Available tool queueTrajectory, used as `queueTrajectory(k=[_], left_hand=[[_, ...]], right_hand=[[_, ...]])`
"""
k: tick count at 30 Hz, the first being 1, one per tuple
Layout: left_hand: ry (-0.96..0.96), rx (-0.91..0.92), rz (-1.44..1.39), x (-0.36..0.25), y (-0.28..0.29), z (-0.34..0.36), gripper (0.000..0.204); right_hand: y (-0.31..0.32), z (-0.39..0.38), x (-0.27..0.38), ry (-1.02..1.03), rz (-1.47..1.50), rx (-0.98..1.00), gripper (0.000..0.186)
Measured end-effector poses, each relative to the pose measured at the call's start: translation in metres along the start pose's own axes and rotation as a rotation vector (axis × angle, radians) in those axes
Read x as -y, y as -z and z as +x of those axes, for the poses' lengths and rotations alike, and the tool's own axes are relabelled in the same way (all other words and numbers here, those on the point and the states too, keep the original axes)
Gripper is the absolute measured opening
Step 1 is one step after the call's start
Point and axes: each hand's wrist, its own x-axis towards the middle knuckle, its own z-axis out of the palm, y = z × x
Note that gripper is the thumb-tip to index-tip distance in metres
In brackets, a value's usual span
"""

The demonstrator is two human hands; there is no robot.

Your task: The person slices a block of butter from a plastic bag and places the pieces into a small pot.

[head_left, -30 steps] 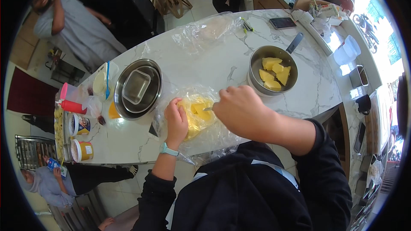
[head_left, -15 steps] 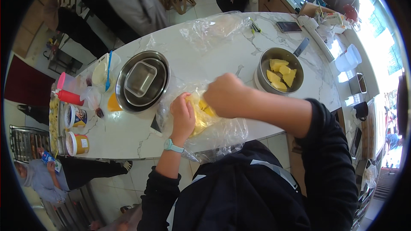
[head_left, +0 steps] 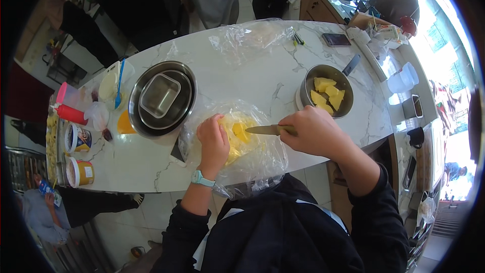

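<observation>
A clear plastic bag (head_left: 257, 151) lies spread at the near side of the counter, with a soft yellow butter-like block (head_left: 235, 154) in it. My left hand (head_left: 213, 139) is closed against the left side of the block and bag, its fingers curled at the edge. In my right hand (head_left: 308, 130) is a knife (head_left: 263, 130), gripped by its handle. The blade points left, and its tip is at a cut yellow piece (head_left: 240, 132) on the bag. To the right stands a grey saucepan (head_left: 306, 93) with several yellow chunks (head_left: 326, 87) inside.
Nested steel bowls (head_left: 135, 88) with a rectangular metal tin (head_left: 160, 96) stand left of the bag. Tubs (head_left: 80, 172) and a red squeeze bottle (head_left: 70, 114) line the left end. Another plastic bag (head_left: 252, 40) and a phone (head_left: 336, 40) lie at the far side.
My right hand has moved right and down from over the block, bringing the knife into plain view. My left hand stays at the block. A person in grey beyond the counter has shifted right.
</observation>
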Motion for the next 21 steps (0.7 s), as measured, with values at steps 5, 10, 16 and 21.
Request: queueTrajectory(k=[5, 10, 16, 21], left_hand=[[-0.002, 0.102, 0.039, 0.005, 0.006, 0.012, 0.026], [0.042, 0.222, -0.02, 0.013, 0.007, 0.027, 0.02], [0.047, 0.27, 0.017, 0.021, 0.009, 0.031, 0.02], [0.05, 0.325, 0.018, 0.016, 0.01, 0.034, 0.03]], right_hand=[[-0.013, 0.01, -0.007, -0.018, 0.028, 0.043, 0.025], [-0.031, 0.02, 0.001, 0.062, -0.072, 0.046, 0.023], [-0.06, 0.011, -0.036, -0.016, 0.325, -0.046, 0.027], [-0.108, -0.023, -0.086, -0.327, 0.956, 0.065, 0.033]])
